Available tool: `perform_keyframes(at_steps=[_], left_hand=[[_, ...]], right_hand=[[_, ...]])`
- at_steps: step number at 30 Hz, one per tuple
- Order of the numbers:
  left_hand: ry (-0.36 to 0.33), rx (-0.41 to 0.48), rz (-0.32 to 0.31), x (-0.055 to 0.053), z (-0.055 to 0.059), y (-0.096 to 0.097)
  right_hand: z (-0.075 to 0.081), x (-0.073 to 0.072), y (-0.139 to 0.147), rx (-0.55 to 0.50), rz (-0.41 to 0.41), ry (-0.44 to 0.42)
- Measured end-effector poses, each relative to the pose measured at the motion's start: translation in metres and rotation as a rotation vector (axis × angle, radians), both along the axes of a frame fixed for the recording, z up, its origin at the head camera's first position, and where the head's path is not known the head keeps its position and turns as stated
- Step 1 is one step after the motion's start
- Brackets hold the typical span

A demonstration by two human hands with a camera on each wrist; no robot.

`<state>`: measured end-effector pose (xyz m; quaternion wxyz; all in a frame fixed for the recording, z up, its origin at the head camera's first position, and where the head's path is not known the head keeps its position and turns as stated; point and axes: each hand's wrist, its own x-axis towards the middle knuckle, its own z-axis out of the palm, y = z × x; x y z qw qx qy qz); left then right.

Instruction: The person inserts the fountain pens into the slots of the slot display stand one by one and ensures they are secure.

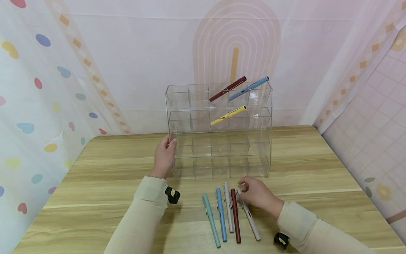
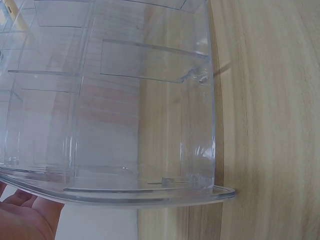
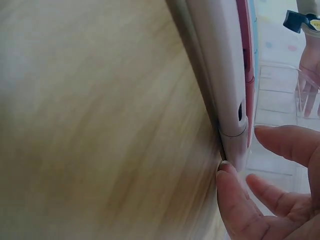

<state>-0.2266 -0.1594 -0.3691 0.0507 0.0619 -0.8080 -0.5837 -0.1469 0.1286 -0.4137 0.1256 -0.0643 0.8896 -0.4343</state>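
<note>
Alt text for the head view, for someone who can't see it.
A person's right hand is at the rightmost of five pens on a wooden table, while the left hand grips the side of a clear rack. It holds a dark red pen, blue pen and yellow pen.

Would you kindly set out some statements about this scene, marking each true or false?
1. The left hand holds the side of the clear rack. True.
2. The yellow pen rests in the rack's top tier. False: it rests in the second tier from the top.
3. The teal pen is the leftmost on the table. True.
4. The right hand is at the teal pen. False: it is at the rightmost pale pen.
</note>
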Motion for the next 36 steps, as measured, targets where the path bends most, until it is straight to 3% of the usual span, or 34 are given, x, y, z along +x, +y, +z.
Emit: perform_keyframes(at_steps=[8, 17, 29, 36], left_hand=[[0.007, -0.004, -0.004, -0.001, -0.001, -0.001], [0.002, -0.003, -0.006, -0.001, 0.0, -0.001], [-0.022, -0.011, 0.001, -0.003, 0.0, 0.0], [-0.042, -0.002, 0.012, -0.001, 0.001, 0.0]], right_hand=[[0.001, -0.002, -0.003, 0.114, 0.057, 0.02], [-0.002, -0.004, -0.006, 0.165, 0.075, 0.017], [0.0, -0.006, -0.003, 0.078, 0.04, -0.024], [0.014, -0.008, 0.004, 0.015, -0.005, -0.026]])
